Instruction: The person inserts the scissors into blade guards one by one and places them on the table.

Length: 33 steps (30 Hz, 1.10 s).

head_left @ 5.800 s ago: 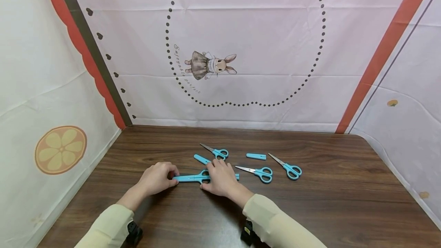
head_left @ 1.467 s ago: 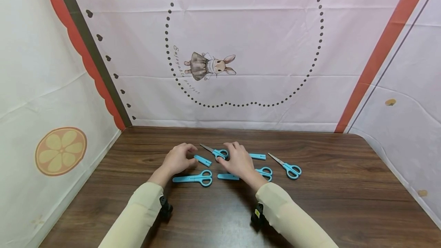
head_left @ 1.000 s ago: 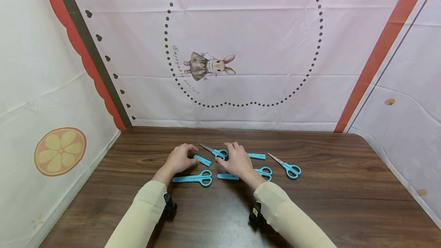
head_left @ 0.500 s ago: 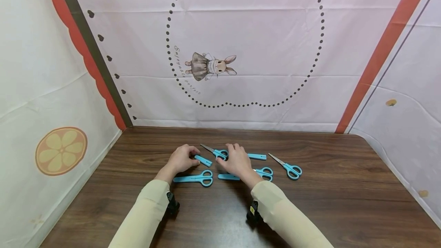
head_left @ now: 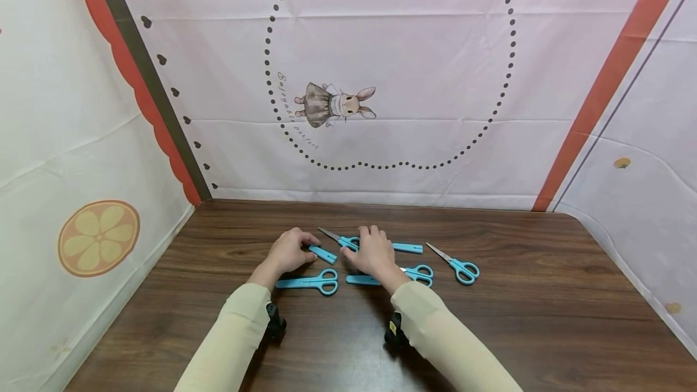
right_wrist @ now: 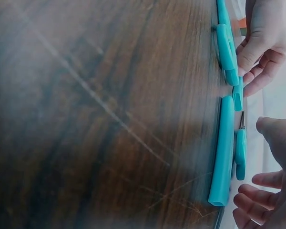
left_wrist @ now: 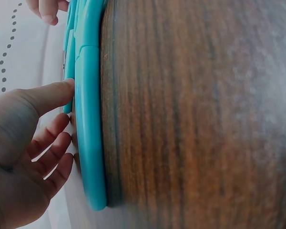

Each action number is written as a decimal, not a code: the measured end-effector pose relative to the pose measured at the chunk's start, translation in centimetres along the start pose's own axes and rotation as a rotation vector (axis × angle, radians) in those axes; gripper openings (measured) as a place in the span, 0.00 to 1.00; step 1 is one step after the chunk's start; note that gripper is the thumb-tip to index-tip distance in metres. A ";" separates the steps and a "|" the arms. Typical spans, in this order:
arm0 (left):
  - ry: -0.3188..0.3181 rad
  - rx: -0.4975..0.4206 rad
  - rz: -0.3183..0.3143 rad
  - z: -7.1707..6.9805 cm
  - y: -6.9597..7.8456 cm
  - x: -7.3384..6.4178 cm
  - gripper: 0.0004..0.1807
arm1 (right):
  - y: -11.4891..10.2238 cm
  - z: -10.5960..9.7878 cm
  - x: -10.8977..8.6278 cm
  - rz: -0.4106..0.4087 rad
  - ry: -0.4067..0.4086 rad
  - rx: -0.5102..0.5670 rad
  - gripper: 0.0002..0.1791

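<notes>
My left hand [head_left: 287, 253] pinches the left end of a blue plastic scissors cover [head_left: 325, 254] lying slantwise on the table, thumb on the near side and index finger on the far side. Just beyond it lie bare-bladed scissors [head_left: 346, 242] with blue handles. My right hand [head_left: 376, 254] hovers by those handles, fingers loosely bent and apart; a gap shows between its thumb and the handle in the right wrist view. Nearer to me are scissors with a cover over the blades [head_left: 305, 283], large along the table in the left wrist view.
A loose blue cover [head_left: 363, 280] lies below my right hand, another cover [head_left: 408, 248] beyond it. Two more uncovered scissors are to the right: one pair [head_left: 419, 274] partly behind my wrist, one [head_left: 465, 272] farther out. Printed cloth [head_left: 414, 138] hangs behind the wooden table [head_left: 523, 319].
Both hands have left the covered scissors, which lie free on the table. Over the last second my left fingers have come together on the slanted cover's end; my right hand has barely moved.
</notes>
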<state>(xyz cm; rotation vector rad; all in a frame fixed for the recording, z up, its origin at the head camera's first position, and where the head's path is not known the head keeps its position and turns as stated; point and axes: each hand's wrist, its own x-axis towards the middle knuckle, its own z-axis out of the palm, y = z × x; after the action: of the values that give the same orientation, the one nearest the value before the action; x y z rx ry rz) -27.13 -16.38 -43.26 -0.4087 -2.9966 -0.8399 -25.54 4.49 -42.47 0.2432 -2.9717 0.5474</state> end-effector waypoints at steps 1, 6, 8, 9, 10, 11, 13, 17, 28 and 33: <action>0.000 0.004 -0.001 0.0 0.0 0.0 0.12 | 0.0 0.1 0.1 0.002 -0.001 -0.002 0.35; -0.004 0.023 -0.004 0.1 0.0 0.0 0.12 | 0.0 0.4 0.4 0.030 -0.034 -0.001 0.35; -0.005 0.027 -0.003 0.1 0.1 0.0 0.12 | 0.0 0.6 0.5 0.039 -0.036 -0.014 0.35; -0.006 0.027 -0.002 0.1 0.1 0.0 0.11 | 0.0 0.7 0.6 0.042 -0.034 -0.022 0.35; -0.006 0.028 0.000 0.1 0.1 0.0 0.11 | 0.0 0.9 0.7 0.044 -0.032 -0.029 0.35; -0.006 0.027 -0.001 0.0 0.1 0.0 0.10 | 0.0 0.9 0.7 0.046 -0.029 -0.037 0.35; -0.006 0.027 0.000 0.0 0.1 0.0 0.10 | -0.1 1.0 0.7 0.048 -0.025 -0.048 0.35; -0.007 0.031 -0.003 0.0 0.1 0.0 0.09 | -0.2 1.0 0.8 0.052 -0.035 -0.068 0.36; -0.012 0.058 -0.018 -0.5 -0.4 -0.2 0.06 | -0.6 1.2 1.0 0.078 -0.053 -0.119 0.36; -0.014 0.063 -0.024 -0.8 -0.7 -0.4 0.05 | -0.7 1.3 1.1 0.095 -0.052 -0.151 0.39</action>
<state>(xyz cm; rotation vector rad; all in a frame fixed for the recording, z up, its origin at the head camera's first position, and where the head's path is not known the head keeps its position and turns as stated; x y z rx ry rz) -27.02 -17.50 -42.98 -0.3797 -3.0376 -0.7443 -26.61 3.22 -43.32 0.1043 -3.0690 0.3281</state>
